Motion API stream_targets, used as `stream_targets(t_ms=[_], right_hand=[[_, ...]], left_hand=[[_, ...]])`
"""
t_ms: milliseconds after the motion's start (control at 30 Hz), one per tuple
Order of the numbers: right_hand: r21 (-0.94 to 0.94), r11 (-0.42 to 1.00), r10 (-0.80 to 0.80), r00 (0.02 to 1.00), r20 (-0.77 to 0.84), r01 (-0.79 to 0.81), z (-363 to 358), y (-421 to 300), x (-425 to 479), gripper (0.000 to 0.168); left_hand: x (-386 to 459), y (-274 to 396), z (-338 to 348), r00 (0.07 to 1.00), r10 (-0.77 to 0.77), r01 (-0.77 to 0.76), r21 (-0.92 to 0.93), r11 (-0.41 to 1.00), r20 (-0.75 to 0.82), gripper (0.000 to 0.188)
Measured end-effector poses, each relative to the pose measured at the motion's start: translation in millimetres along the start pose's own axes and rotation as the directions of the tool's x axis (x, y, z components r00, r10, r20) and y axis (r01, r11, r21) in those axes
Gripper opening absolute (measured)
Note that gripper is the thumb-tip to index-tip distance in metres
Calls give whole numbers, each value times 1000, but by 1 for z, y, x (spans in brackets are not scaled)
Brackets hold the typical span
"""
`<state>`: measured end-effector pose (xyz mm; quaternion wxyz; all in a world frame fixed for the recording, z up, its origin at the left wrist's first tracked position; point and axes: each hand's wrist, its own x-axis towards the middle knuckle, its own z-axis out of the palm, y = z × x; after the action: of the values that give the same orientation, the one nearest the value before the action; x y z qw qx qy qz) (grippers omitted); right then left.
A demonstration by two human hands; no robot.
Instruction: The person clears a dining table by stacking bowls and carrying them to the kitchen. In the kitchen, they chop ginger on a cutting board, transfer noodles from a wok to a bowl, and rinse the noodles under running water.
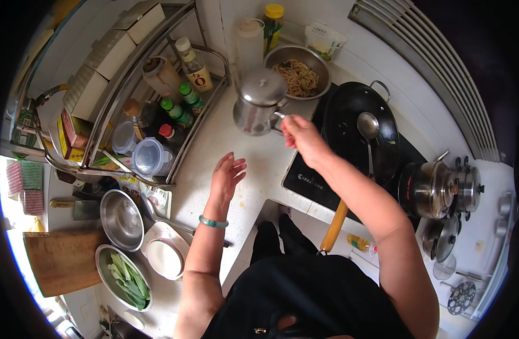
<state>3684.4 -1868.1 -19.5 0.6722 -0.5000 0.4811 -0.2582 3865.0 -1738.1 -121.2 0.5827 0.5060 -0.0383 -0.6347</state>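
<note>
My right hand [301, 134] grips the handle of a lidded stainless steel pot [257, 112] at the back of the counter. The pot's lid [263, 87] is on. My left hand [228, 174] hovers over the counter with its fingers apart and nothing in it. Just behind the pot stands a steel bowl [325, 87] of cooked noodles [299, 78]. To the right of my right hand, a black wok [344, 114] sits on the cooktop [304, 180], with a metal ladle [368, 127] resting inside. Whether the pot touches the counter I cannot tell.
A metal rack [191, 148] with bottles and lidded tubs stands on the left. Below it are a steel bowl [123, 220], a bowl of leafy greens [130, 282] and a cutting board [62, 263]. The wok's wooden handle [335, 226] juts past the counter edge. A glass-lidded pot [426, 188] stands right.
</note>
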Motion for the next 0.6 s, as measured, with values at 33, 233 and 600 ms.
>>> stream_targets(t_ms=[33,233,600], right_hand=[[7,1000,18,1000,-1,-18,11,2,-2,27],[-12,1000,-6,1000,22,6,42,51,9,28],[-15,998,63,994,86,-62,55,72,2,25]], left_hand=[[-8,-2,-4,1000,12,-12,2,1000,-12,37],[-48,-26,-6,998,-25,23,39,999,49,28],[-82,-70,32,938,-220,168,203,965,269,25]])
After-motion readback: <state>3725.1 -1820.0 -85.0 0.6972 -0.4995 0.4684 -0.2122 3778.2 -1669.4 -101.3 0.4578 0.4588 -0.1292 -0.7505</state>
